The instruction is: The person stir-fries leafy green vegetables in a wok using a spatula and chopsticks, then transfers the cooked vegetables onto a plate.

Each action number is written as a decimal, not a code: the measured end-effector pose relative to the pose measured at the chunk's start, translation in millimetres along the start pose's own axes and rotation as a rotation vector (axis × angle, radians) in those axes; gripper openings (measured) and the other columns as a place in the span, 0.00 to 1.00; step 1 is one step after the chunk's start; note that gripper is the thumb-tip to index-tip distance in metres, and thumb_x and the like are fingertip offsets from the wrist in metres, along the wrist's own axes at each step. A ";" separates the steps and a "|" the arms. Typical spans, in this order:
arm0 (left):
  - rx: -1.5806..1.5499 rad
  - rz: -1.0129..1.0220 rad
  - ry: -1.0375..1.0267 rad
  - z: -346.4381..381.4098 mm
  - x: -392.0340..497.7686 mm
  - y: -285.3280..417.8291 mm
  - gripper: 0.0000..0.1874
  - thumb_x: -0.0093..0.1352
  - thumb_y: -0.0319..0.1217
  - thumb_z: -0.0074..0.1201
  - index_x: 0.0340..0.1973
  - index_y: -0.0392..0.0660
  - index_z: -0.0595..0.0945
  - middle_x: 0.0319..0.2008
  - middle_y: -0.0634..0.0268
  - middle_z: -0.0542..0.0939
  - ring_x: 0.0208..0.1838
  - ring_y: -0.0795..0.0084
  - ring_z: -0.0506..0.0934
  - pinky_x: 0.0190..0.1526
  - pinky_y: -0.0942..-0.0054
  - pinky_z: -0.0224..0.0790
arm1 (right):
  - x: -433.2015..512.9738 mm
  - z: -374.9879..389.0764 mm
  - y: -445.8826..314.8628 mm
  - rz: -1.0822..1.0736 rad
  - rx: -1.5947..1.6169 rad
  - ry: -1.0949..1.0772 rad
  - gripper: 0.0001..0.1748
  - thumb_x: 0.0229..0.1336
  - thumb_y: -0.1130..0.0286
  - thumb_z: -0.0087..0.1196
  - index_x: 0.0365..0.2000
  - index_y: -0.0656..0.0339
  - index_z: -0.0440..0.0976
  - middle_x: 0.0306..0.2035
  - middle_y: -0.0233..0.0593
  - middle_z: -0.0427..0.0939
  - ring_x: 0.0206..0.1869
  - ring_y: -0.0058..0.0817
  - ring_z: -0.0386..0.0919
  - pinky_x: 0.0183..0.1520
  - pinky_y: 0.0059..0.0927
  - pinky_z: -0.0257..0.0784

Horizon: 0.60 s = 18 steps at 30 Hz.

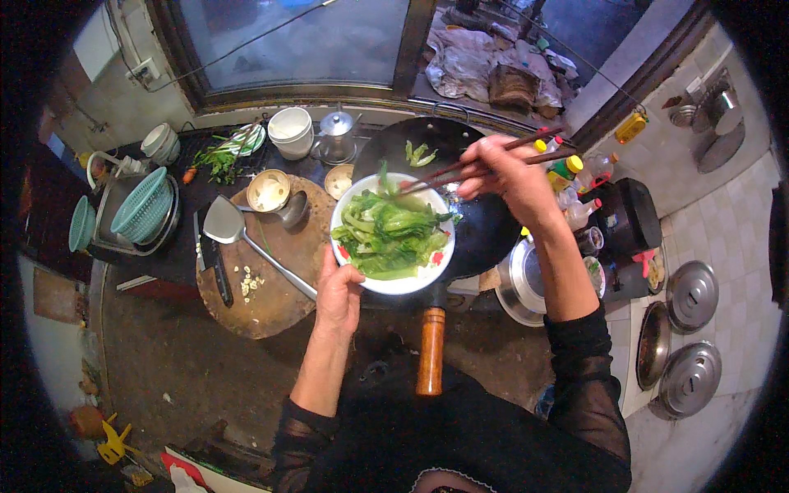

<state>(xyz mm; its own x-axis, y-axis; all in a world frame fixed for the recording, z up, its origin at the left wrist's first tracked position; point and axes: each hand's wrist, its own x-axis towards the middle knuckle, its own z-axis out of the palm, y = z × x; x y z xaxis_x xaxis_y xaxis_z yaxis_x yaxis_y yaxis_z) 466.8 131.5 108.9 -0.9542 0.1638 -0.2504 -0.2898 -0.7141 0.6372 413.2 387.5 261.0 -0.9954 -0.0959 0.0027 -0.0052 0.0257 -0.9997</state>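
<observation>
My left hand (341,293) grips the lower left rim of a white bowl (394,286) with red marks, thumb over its edge. Cooked leafy greens (394,231) fill the bowl. In my right hand (502,169) is a pair of dark wooden chopsticks (441,177), whose tips reach into the greens at the bowl's upper part. Behind and below the bowl sits a black wok (487,237) with a wooden handle (431,351) towards me. A small piece of greens (420,154) lies on the wok's far inner side. The bowl hides the wok's left part.
At left, a round wooden chopping board (271,320) holds a spatula (224,220), a knife (220,271), chopped garlic (249,285), a ladle (294,211) and a small bowl (269,191). Sauce bottles (564,171) and a metal pot (521,289) crowd the right. A metal kettle (336,137) stands behind.
</observation>
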 end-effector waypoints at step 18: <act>-0.003 0.017 -0.002 5.2 2.5 -10.3 0.34 0.53 0.16 0.41 0.58 0.42 0.67 0.52 0.63 0.73 0.54 0.67 0.72 0.56 0.70 0.66 | -32.0 -11.6 3.2 -0.020 -0.003 -0.028 0.17 0.67 0.61 0.48 0.35 0.68 0.74 0.26 0.42 0.78 0.24 0.30 0.81 0.30 0.25 0.78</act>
<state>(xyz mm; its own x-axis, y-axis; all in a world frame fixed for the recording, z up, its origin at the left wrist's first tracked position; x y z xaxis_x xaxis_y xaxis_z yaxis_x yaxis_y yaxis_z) 467.0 142.8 105.5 -0.9591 0.1528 -0.2384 -0.2734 -0.7190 0.6390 443.9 402.2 258.0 -0.9920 -0.1246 0.0224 -0.0259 0.0265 -0.9993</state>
